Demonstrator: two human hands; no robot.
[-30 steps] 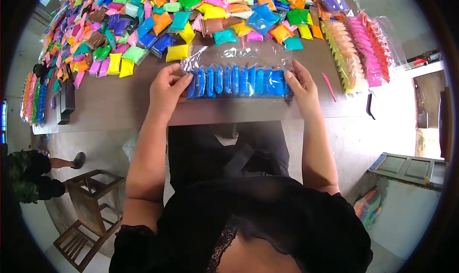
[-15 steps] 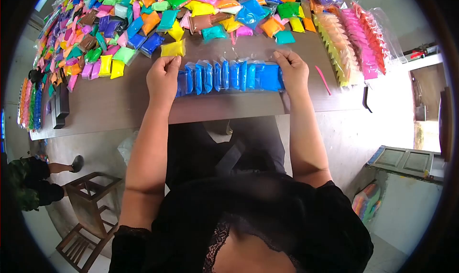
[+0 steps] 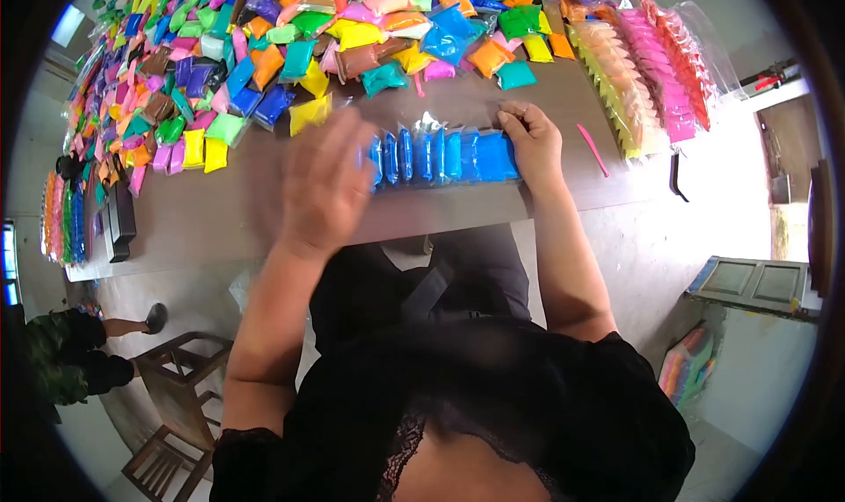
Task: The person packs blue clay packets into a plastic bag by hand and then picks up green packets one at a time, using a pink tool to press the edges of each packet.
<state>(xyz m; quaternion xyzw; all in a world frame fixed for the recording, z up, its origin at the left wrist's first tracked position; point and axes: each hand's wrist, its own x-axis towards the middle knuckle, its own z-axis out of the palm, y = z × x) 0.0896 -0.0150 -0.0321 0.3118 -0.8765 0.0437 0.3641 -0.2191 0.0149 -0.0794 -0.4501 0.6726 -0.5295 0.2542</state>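
A row of blue packets (image 3: 440, 157) in clear plastic lies along the near edge of the brown table, the packets overlapping like shingles. At the row's right end, my right hand (image 3: 533, 141) pinches the edge of the last packet between thumb and fingers. My left hand (image 3: 330, 181) is smeared by motion and covers the row's left end, so its grip is hidden. Just beyond that hand lies a yellow packet (image 3: 310, 115).
A large heap of coloured packets (image 3: 361, 60) covers the far side of the table. Shingled rows of packets (image 3: 638, 84) in plastic lie at the right, near a pink strip (image 3: 593, 150). A wooden chair (image 3: 180, 396) and another person's leg (image 3: 128, 328) are at lower left.
My left hand has moved from the row's left end inward over it and is now blurred. My right hand keeps its pinch at the right end.
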